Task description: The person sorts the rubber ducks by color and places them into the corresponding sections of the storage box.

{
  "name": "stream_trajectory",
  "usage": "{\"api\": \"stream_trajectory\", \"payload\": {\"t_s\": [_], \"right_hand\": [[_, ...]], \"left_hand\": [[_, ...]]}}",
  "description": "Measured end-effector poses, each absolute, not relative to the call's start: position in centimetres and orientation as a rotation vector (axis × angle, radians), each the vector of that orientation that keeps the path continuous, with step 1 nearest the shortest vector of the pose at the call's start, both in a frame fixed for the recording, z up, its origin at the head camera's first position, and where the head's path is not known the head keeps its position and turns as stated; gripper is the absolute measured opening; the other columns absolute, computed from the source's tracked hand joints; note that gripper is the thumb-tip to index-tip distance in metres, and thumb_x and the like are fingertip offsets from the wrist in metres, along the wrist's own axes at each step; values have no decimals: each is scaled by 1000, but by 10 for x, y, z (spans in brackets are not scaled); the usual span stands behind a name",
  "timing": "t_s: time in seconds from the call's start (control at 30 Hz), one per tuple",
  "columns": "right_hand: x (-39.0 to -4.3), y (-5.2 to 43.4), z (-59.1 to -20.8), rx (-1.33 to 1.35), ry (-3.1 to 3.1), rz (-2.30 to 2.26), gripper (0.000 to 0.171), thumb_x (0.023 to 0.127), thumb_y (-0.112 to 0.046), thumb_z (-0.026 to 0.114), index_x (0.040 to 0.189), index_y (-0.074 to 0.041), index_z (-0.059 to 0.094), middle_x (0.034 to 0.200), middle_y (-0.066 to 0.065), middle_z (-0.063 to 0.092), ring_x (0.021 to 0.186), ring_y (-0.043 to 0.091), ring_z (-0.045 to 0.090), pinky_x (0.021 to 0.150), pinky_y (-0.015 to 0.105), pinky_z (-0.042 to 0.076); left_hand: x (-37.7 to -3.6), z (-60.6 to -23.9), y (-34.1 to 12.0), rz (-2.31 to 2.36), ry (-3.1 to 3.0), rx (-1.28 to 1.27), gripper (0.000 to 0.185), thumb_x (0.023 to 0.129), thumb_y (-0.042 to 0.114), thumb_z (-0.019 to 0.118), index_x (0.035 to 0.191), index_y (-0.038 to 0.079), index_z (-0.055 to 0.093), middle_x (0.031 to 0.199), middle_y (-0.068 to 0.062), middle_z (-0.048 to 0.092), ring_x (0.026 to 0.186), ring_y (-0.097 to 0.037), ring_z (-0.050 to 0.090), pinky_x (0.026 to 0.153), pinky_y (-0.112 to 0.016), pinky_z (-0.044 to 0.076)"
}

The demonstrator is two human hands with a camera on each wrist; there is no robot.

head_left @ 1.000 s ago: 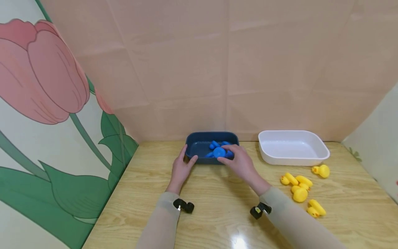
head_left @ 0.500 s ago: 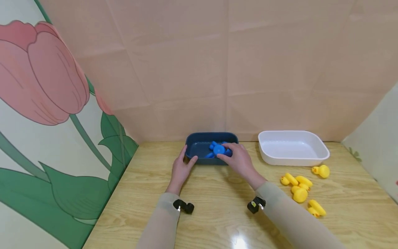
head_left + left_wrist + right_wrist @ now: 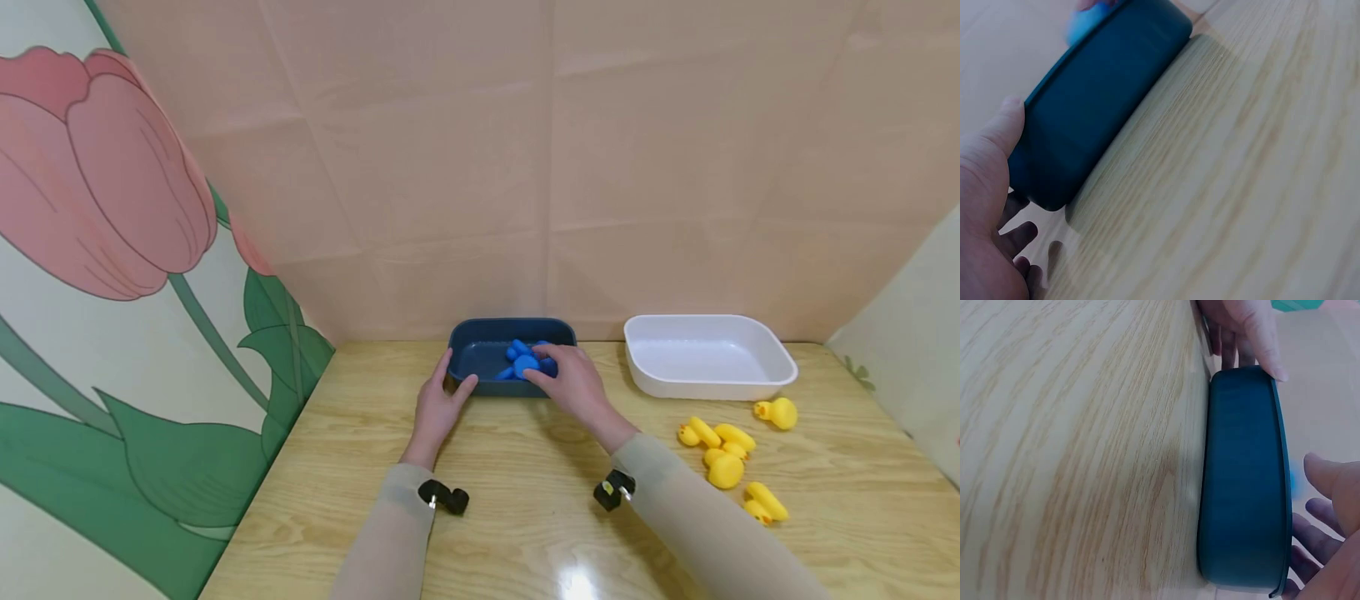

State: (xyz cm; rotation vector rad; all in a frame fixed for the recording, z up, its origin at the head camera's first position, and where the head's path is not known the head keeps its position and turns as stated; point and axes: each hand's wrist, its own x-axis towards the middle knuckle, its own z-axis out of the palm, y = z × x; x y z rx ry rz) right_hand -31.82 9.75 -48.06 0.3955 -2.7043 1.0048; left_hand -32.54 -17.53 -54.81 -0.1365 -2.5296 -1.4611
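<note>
Head view: the left hand (image 3: 437, 406) grips the near left corner of a dark blue tray (image 3: 480, 357), steadying it. The right hand (image 3: 572, 385) pinches a blue toy (image 3: 526, 363) over the tray's middle; best let go low, among the others.

Dark teal tray (image 3: 480, 333), bright blue toys (image 3: 525, 360) inside it. White tray (image 3: 708, 385) to the side, yellow ducks (image 3: 723, 467) with orange beaks. Pale wood-grain worktop (image 3: 525, 467), peach back wall (image 3: 525, 167), pink tulip with green leaves on the side panel (image 3: 112, 208).
</note>
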Motion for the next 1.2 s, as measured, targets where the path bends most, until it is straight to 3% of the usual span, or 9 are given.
{"api": "stream_trajectory", "payload": {"t_s": [0.4,1.2], "right_hand": [[-314,101,-479,404,-2684,1063,55,103,-28,82,149,-2,67,143,18,71,141,45,54,117,64,43],[-284,126,-450,355,-2689,1159,59,105,-38,79,156,-12,62,153,13,64,148,40,47,122,62,39]], "left_hand": [[-325,-548,-173,-1468,-2530,-115,83,106,51,74,174,24,37,172,-14,44,158,-39,41,128,-59,35],[-319,-540,-173,-1494,-2516,-128,83,106,48,74,175,21,36,175,-14,40,160,-39,38,129,-59,33]]}}
